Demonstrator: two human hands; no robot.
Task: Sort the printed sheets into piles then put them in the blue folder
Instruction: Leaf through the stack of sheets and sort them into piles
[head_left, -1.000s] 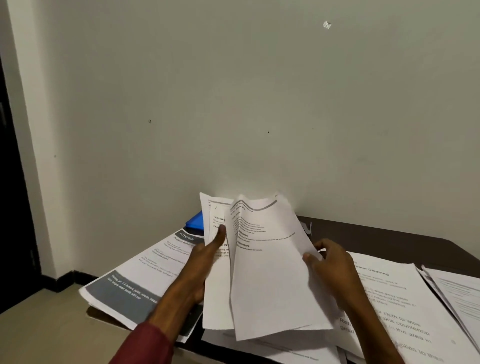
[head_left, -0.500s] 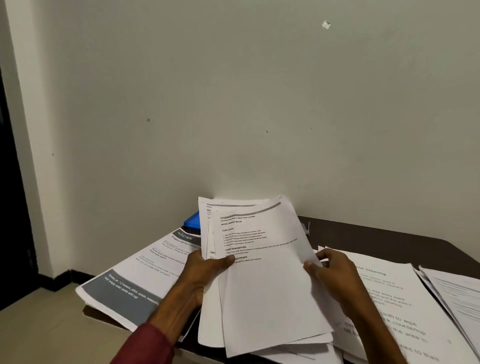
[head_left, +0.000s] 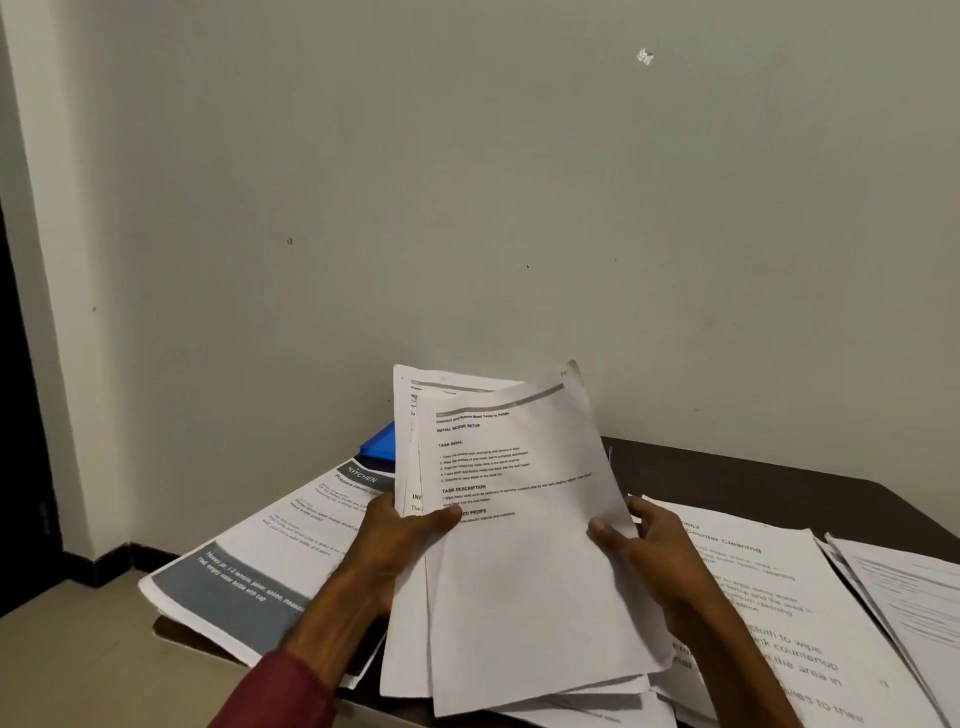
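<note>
Head view: two hands hold one bundle, the held sheets (head_left: 524, 582), upright over the near edge of the dark table (head_left: 727, 473). Two printed fronts show at its top, the front one headed "TASK GOAL". More edges fan out at the bottom, and their number cannot be told.

The left hand (head_left: 400, 540) grips the bundle's left side: its thumb lies pressed across the front sheet, while the other fingers are hidden behind the paper. A maroon sleeve (head_left: 280, 691) covers that forearm. The right hand (head_left: 654, 556) pinches the front sheet's right edge, thumb on the printed face, the remaining fingers curled behind and partly visible.

One blue folder (head_left: 379, 444) lies at the table's far left corner. Only a corner of it shows, between the held sheets and the pile in front of it.

Three piles rest on the table. The KITCHEN pile (head_left: 270, 561) overhangs the left edge, its far end touching the folder. The Counter Cleaning pile (head_left: 769, 613) lies right of the hands along the near edge. A third pile (head_left: 909, 597) lies just beside it toward the right edge, overlapping it. A few loose sheets (head_left: 597, 701) lie under the bundle at the near edge.
</note>
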